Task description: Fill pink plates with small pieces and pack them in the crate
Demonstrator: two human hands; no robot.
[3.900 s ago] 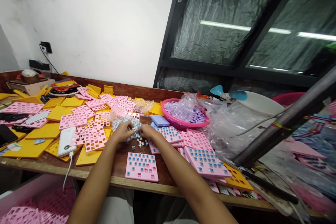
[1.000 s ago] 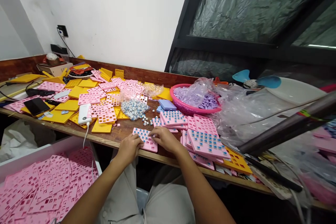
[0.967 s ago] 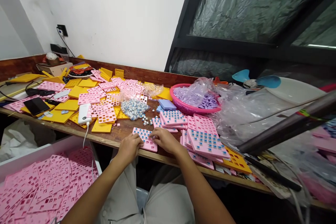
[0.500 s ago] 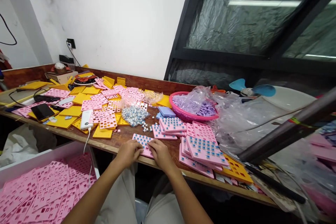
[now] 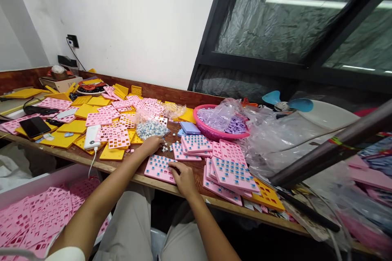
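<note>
Reaching: left hand (image 5: 152, 145) stretched past the board, fingers curled narrow over the loose small white-and-blue plastic switches (image 5: 165, 148) scattered on the wood; whether one is pinched between the fingertips cannot be told.
Pressing: right hand (image 5: 183, 176) laid on the near right corner of the pink square plastic grid board (image 5: 158, 168), fingers flat and fairly closed, holding nothing, pinning the board down.
Board: lying flat at the front edge of the brown wooden workbench (image 5: 143, 178), most cells showing blue switch tops, near edge almost level with the bench lip.
Supply: clear plastic bag of white-and-blue switches (image 5: 150, 129) just beyond the left hand, mouth open toward the loose ones.
Neighbours: stack of filled pink grid boards (image 5: 232, 172) just right of the right hand; empty pink and yellow grid plates (image 5: 113, 136) to the left; white power bank (image 5: 91, 137) with a cable hanging over the edge; pink round plastic basket (image 5: 219, 130) with purple pieces behind.
Risk, edge: probably a slide off the bench if the right palm lifts while the board is nudged.
Risk, pick: likely scattering of loose switches, or knocking the bag, with a careless sweep of the fingers.
Risk, seating: possibly a tilted switch in a cell if pushed in crooked.
</note>
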